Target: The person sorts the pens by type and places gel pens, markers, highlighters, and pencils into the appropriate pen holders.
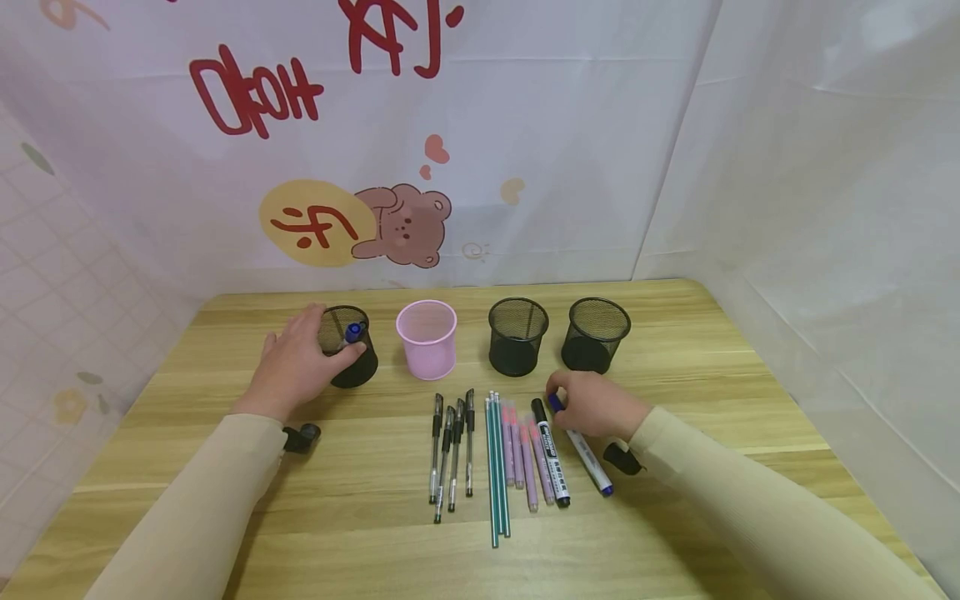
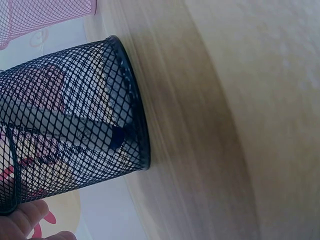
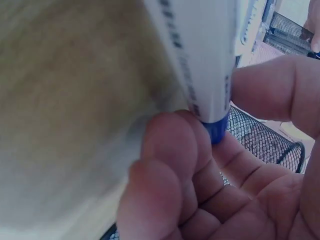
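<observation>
My left hand [image 1: 300,358] holds the leftmost black mesh pen cup [image 1: 356,371], its thumb across the front near the rim. Inside that cup leans a blue-capped whiteboard marker [image 1: 353,332]; in the left wrist view its white barrel [image 2: 82,131] shows through the mesh, blue end at the bottom. On the right, my right hand [image 1: 597,404] pinches a second white marker [image 1: 590,463] with blue ends near its cap. The right wrist view shows this marker's barrel [image 3: 200,60] between thumb and fingers. Beside it lies a black-capped whiteboard marker [image 1: 551,454].
A pink mesh cup [image 1: 430,358] and two black mesh cups, one centre-right [image 1: 514,354] and one far right [image 1: 589,354], stand along the back. Several black gel pens [image 1: 436,446], green pencils [image 1: 495,475] and pink-purple pens [image 1: 528,467] lie in front. A printed curtain [image 1: 540,150] hangs behind.
</observation>
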{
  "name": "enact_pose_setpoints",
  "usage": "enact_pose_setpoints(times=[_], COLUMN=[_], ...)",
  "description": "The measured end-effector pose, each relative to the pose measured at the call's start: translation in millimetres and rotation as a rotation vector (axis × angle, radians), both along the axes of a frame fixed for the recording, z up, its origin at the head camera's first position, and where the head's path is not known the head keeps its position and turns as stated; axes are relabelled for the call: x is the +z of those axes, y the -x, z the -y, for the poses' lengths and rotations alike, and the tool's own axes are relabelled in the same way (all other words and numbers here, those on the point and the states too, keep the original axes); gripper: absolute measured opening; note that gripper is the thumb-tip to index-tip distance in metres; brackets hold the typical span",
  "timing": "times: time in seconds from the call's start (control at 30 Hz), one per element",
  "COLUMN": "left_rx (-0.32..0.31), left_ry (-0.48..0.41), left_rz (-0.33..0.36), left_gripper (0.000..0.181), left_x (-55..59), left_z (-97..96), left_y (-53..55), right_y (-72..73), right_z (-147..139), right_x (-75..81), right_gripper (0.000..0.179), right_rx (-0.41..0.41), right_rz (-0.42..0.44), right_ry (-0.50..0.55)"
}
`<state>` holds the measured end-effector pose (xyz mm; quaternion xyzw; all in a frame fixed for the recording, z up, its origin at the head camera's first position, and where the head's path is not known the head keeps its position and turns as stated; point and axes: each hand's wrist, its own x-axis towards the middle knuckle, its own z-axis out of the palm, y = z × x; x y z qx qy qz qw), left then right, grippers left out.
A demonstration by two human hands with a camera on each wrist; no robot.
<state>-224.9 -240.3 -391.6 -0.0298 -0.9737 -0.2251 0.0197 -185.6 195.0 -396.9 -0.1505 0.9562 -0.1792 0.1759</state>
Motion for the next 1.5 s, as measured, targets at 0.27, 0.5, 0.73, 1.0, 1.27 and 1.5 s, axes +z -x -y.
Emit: enact_pose_setpoints(times=[0.27, 0.5, 0.73, 1.0, 1.27, 1.5], left_rx=[0.001, 0.001, 0.001, 0.001, 0.001, 0.001], left_ry=[-0.004, -0.004, 0.004, 0.004, 0.003, -0.003], left_rz=[0.006, 0.008, 0.008, 0.007, 0.008, 0.008], left_gripper=[0.11, 0.11, 0.111, 0.112, 0.112, 0.112], left_x=[2.9, 3.5, 2.9, 1.6, 0.9, 0.6], left_z=[-1.2, -1.2, -0.7, 0.1, 0.4, 0.5], left_y=[-1.5, -1.4, -0.3, 0.7, 0.8, 0.8], right_y=[2.2, 4.1, 5.5, 6.4, 5.7, 5.2], right_z=[-1.9, -4.3, -6.0, -6.0, -4.4, -3.4], right_x=[7.8, 14.1, 16.7, 20.3, 24.2, 26.3], right_gripper=[0.034, 0.036, 0.037, 0.035, 0.033, 0.034], right_rx=[-0.021, -0.041, -0.038, -0.017, -0.035, -0.05], right_rz=[-0.016, -0.039, -0.052, -0.116, -0.143, -0.181], right_ry=[0.046, 0.081, 0.137, 0.2, 0.269, 0.319])
